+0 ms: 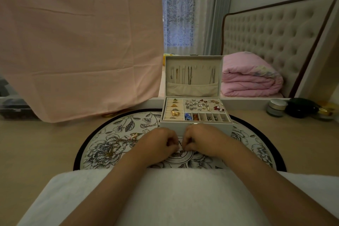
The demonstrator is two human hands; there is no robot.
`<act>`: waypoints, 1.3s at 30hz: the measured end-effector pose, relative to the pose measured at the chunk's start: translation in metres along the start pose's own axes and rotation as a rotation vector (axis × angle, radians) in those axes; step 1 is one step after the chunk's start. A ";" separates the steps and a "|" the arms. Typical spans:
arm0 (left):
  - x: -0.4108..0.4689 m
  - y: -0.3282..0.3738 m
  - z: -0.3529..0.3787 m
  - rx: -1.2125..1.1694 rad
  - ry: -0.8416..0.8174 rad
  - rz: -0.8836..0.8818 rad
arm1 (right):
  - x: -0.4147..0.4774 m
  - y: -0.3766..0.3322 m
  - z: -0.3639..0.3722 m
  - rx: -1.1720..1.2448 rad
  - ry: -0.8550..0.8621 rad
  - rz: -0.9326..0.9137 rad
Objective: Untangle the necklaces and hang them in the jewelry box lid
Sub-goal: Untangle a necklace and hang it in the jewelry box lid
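A white jewelry box stands open on a round floral mat. Its upright lid has several thin necklaces hanging on hooks above a pouch. My left hand and my right hand meet just in front of the box, fingers curled, pinching a small tangled chain that lies on the mat between them. Further left on the mat lies a second tangle of gold necklaces with small pink charms.
The box tray holds rings, earrings and small compartments. A pink cloth hangs at the left. Jars and a dark pouch sit at the right. A white towel covers my lap.
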State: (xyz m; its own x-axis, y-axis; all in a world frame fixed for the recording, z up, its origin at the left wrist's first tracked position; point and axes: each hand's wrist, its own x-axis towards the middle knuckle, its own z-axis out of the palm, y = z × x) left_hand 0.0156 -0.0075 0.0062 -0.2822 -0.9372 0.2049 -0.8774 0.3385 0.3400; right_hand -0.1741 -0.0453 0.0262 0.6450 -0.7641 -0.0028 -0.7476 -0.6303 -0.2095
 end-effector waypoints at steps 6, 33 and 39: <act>0.001 0.006 0.001 -0.199 -0.001 -0.057 | -0.007 0.007 -0.002 0.278 0.170 0.061; 0.123 0.043 -0.128 -0.682 0.094 -0.044 | 0.022 0.049 -0.147 0.774 0.519 0.115; 0.188 0.034 -0.113 -0.621 0.335 -0.152 | 0.079 0.088 -0.158 0.617 0.817 0.195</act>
State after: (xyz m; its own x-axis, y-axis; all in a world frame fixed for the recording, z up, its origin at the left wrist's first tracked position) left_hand -0.0233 -0.1630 0.1597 0.0473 -0.9354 0.3504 -0.4871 0.2846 0.8256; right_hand -0.2139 -0.1831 0.1616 0.0457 -0.8502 0.5245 -0.4684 -0.4820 -0.7405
